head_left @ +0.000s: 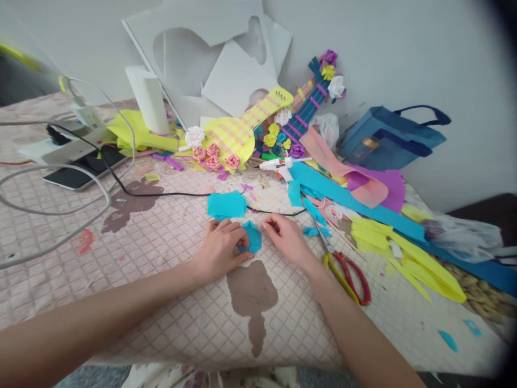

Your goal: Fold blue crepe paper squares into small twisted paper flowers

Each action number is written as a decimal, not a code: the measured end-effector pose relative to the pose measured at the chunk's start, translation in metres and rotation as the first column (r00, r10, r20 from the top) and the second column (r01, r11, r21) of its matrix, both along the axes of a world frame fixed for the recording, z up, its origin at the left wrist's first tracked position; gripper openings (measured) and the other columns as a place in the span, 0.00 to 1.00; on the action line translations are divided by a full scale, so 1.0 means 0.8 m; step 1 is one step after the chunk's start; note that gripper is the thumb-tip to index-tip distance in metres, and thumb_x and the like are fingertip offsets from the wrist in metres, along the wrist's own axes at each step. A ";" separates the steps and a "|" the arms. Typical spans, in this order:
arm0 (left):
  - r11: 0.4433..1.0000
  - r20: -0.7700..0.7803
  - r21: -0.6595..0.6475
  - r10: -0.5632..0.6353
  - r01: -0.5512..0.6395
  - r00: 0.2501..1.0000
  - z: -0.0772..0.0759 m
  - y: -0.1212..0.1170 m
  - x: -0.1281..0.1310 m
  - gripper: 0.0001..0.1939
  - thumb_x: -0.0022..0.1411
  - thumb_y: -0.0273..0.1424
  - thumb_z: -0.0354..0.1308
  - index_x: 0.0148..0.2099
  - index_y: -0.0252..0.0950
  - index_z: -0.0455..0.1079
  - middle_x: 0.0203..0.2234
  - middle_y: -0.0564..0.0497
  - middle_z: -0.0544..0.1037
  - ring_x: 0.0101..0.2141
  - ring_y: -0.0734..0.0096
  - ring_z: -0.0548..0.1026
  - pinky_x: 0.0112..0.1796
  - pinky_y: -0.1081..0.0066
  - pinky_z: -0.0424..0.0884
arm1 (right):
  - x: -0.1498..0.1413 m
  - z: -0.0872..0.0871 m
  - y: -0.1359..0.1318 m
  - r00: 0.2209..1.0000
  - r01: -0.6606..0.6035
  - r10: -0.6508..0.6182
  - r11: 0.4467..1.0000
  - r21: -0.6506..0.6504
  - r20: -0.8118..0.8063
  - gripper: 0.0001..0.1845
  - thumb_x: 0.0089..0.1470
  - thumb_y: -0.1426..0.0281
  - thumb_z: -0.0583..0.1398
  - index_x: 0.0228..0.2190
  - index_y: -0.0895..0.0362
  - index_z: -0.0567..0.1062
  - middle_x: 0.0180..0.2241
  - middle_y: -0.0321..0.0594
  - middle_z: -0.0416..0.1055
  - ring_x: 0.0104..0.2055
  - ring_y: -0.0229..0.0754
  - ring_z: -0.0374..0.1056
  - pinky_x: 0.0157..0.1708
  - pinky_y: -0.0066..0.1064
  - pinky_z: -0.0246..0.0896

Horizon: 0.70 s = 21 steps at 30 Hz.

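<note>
My left hand point(225, 245) is closed on a small piece of blue crepe paper point(253, 237), its thumb and fingers at the paper's left side. Just right of that piece, my right hand point(285, 237) has its thumb and forefinger pinched together; whether anything thin is between them I cannot make out. A flat stack of blue crepe paper rectangles point(226, 205) lies just beyond my left hand. Scissors point(343, 269) with red and yellow handles rest to the right of my right forearm, blades pointing away from me.
A white glue gun point(283, 165) lies behind my hands, its black cord point(173, 194) crossing the table. Yellow point(230, 134) and blue point(307, 116) paper guitars lean at the back. Crepe strips point(363, 202) and a blue bag point(391, 140) occupy the right; a phone point(83, 172) and power strip point(52, 148) the left.
</note>
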<state>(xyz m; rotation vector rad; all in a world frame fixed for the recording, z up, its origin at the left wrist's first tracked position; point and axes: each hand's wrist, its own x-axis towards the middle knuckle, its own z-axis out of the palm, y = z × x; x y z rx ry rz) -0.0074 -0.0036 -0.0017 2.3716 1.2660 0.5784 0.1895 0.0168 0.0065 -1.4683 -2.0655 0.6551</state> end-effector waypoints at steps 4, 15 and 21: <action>1.000 0.009 -0.019 0.000 0.000 1.000 0.001 0.002 0.001 0.12 0.56 0.40 0.62 0.30 0.36 0.68 0.30 0.52 0.75 0.36 0.62 0.68 0.40 0.61 0.53 | -0.003 0.001 0.011 0.998 -0.051 0.053 0.998 -0.038 0.034 0.07 0.55 0.69 0.56 0.25 0.56 0.67 0.24 0.34 0.67 0.26 0.36 0.60 0.28 0.28 0.54; 0.996 -0.075 0.085 0.006 0.000 0.997 -0.001 -0.004 0.006 0.11 0.60 0.37 0.58 0.31 0.35 0.66 0.31 0.50 0.72 0.37 0.61 0.66 0.40 0.60 0.53 | 0.000 0.000 0.008 0.999 -0.036 0.036 0.999 -0.035 -0.001 0.06 0.56 0.70 0.55 0.27 0.57 0.68 0.24 0.33 0.66 0.26 0.35 0.59 0.28 0.27 0.53; 0.980 -0.033 0.036 -0.196 0.197 0.980 0.005 0.012 -0.014 0.09 0.59 0.37 0.61 0.32 0.36 0.68 0.30 0.52 0.73 0.38 0.64 0.67 0.43 0.61 0.53 | -0.003 0.005 0.014 0.998 -0.068 0.068 0.994 -0.080 -0.007 0.05 0.55 0.71 0.56 0.28 0.58 0.68 0.26 0.35 0.69 0.26 0.35 0.61 0.28 0.27 0.54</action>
